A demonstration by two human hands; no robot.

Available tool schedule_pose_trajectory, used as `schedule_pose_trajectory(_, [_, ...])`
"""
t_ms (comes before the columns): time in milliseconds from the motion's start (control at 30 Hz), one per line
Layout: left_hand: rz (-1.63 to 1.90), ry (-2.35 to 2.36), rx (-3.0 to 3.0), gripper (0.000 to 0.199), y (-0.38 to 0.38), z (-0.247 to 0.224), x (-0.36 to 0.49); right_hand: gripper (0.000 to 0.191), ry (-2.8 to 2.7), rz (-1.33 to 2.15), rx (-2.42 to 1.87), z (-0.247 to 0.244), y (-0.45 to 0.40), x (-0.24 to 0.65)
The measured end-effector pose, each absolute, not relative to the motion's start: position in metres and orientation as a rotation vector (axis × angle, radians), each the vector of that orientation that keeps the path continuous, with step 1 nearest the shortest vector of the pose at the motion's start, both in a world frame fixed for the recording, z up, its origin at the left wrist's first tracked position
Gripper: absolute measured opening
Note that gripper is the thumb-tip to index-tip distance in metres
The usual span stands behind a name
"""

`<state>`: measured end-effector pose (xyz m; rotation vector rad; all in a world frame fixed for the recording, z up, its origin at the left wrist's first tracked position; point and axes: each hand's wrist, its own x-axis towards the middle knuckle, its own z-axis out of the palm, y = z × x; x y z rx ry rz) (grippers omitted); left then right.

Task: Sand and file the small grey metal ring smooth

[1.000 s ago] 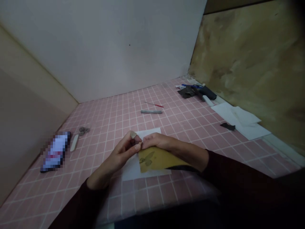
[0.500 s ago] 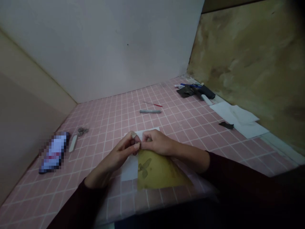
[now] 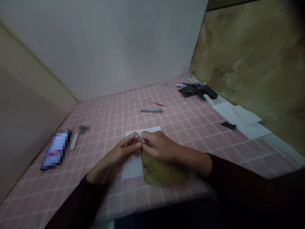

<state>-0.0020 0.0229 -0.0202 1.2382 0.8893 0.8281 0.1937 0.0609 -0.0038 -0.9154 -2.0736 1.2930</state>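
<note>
A yellow-green sheet (image 3: 162, 170) with a dark printed figure hangs below my hands, its lower part blurred. My right hand (image 3: 159, 144) pinches the sheet's upper edge. The fingertips of my left hand (image 3: 128, 148) are pressed together and meet the right fingertips at the sheet's top left corner; whatever small part they grip is hidden. Under both hands a white paper (image 3: 132, 168) lies on the table. A light wrapping covers one left fingertip.
The table has a pink checked cover (image 3: 107, 122). At left are a pixelated phone-like object (image 3: 56, 149), a white stick (image 3: 74, 141) and scissors (image 3: 83, 128). Ahead lie a grey rod (image 3: 152, 110) and a thin red tool (image 3: 159, 104). White papers (image 3: 250, 128) and dark scraps (image 3: 188, 90) are at right.
The yellow-green sheet has shifted and its lower edge has swung, now darker and blurred. My right hand has turned slightly, its fingers curled more. The fingertips remain together.
</note>
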Motion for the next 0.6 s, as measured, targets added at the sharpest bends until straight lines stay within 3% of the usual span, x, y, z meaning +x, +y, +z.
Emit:
schedule_pose_trajectory(67, [0.872, 0.86, 1.246, 0.015, 0.023, -0.019, -0.002, 0.013, -2.047, 1.343, -0.926, -0.005, 0.063, 0.193])
schedule_pose_trajectory(167, [0.928, 0.836, 1.338, 0.018, 0.021, -0.013, -0.003, 0.019, -1.778, 1.933, -0.988, -0.009, 0.069, 0.192])
schedule_pose_trajectory(233, [0.891, 0.856, 1.367, 0.017, 0.022, -0.012, -0.004, 0.019, -1.661, 2.132, -0.996, -0.012, 0.071, 0.191])
schedule_pose_trajectory(367, [0.829, 0.895, 1.283, 0.014, 0.025, -0.022, -0.004, 0.015, -1.986, 1.463, -0.97, -0.008, 0.064, 0.192])
schedule_pose_trajectory(433, [0.849, 0.891, 1.267, 0.014, 0.025, -0.024, -0.003, 0.015, -2.049, 1.31, -0.943, -0.004, 0.062, 0.193])
schedule_pose_trajectory(600, [0.929, 0.906, 1.412, 0.016, 0.018, -0.009, 0.0, 0.017, -1.658, 2.116, -1.046, 0.0, 0.067, 0.192])
